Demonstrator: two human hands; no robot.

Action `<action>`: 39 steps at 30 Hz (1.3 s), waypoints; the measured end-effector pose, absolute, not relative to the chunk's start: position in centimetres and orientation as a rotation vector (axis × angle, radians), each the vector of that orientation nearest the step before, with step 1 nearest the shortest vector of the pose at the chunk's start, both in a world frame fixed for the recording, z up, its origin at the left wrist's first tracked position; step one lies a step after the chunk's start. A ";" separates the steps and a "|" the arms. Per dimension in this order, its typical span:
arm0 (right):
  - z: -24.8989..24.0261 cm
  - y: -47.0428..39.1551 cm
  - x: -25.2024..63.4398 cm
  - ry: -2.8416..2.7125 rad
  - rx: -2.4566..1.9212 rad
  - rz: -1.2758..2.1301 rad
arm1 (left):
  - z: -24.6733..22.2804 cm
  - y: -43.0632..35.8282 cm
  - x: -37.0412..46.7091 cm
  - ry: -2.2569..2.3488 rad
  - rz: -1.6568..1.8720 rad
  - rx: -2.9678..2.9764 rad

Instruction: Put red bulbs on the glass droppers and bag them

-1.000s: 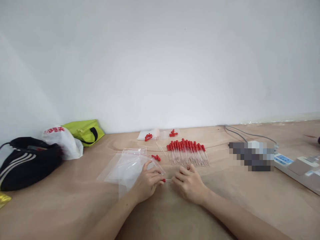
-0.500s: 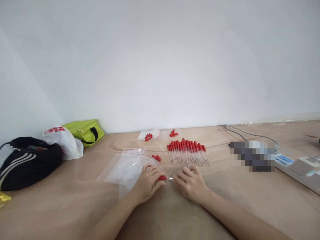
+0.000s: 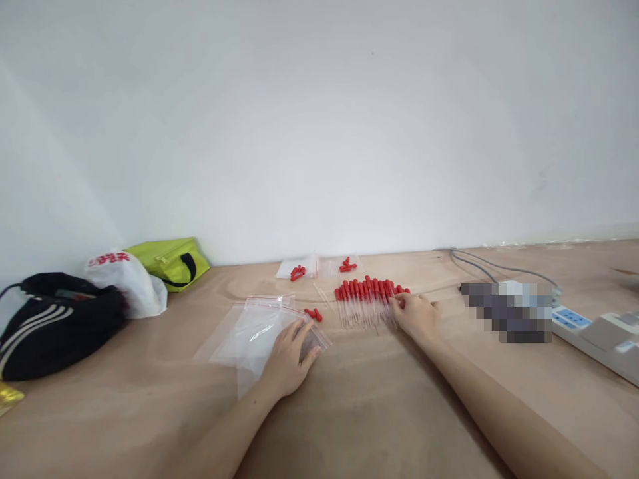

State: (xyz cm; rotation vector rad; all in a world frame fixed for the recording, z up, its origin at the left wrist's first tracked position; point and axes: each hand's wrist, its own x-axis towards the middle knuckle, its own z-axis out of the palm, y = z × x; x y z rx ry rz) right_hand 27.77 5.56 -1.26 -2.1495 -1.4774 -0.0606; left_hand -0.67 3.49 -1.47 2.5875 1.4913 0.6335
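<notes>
My left hand point(image 3: 291, 356) rests with fingers apart on the right edge of some clear zip bags point(image 3: 254, 329), holding nothing. My right hand point(image 3: 417, 314) is closed at the right end of a row of glass droppers with red bulbs point(image 3: 367, 289); what its fingertips hold, if anything, is hidden. Just beyond my left fingers lie a few loose red bulbs point(image 3: 314, 314). Two thin clear tubes point(image 3: 324, 297) lie left of the row.
Small bags with red bulbs point(image 3: 297, 273) lie by the wall. To the left are a black bag point(image 3: 60, 326), a white plastic bag point(image 3: 124, 283) and a green bag point(image 3: 170, 263). A power strip point(image 3: 574, 319) with grey cables stands on the right.
My right hand has moved away and to the right, to the dropper row. My left hand has let go of the red-bulbed dropper, and its fingers have spread over the bags.
</notes>
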 end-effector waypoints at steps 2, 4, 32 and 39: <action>-1.6 5.7 27.9 -1.482 -2.148 -0.079 | -1.5 3.5 -0.7 1.497 0.626 2.573; -1.7 5.6 28.0 -1.484 -2.119 -0.106 | -1.6 3.6 -0.7 1.501 0.628 2.570; 0.3 7.5 14.5 -1.980 -1.969 -0.064 | -1.4 3.5 -0.7 1.407 0.667 2.701; 0.4 3.0 18.3 -2.071 -1.854 -0.141 | -1.2 3.6 -0.8 1.377 0.672 2.714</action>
